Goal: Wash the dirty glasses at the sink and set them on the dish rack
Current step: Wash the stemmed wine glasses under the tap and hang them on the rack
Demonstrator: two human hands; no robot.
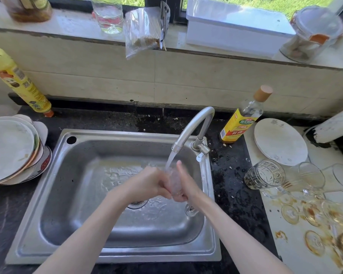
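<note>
Both hands, left [151,181] and right [188,186], clasp one glass [174,182] under the tap [194,125]; washing looks underway. Stained glasses [265,174] wait beside the sink [115,252]; no rack shows.

A stack of plates [10,149] sits at the counter's [111,119] left edge, with a yellow bottle [18,82] leaning at the back-left corner. Right of the tap, an oil bottle [244,117] stands near a white plate [279,141]. On the windowsill [71,24] sit a jar [107,14], a bag of skewers [143,30] and a white box [236,26].
</note>
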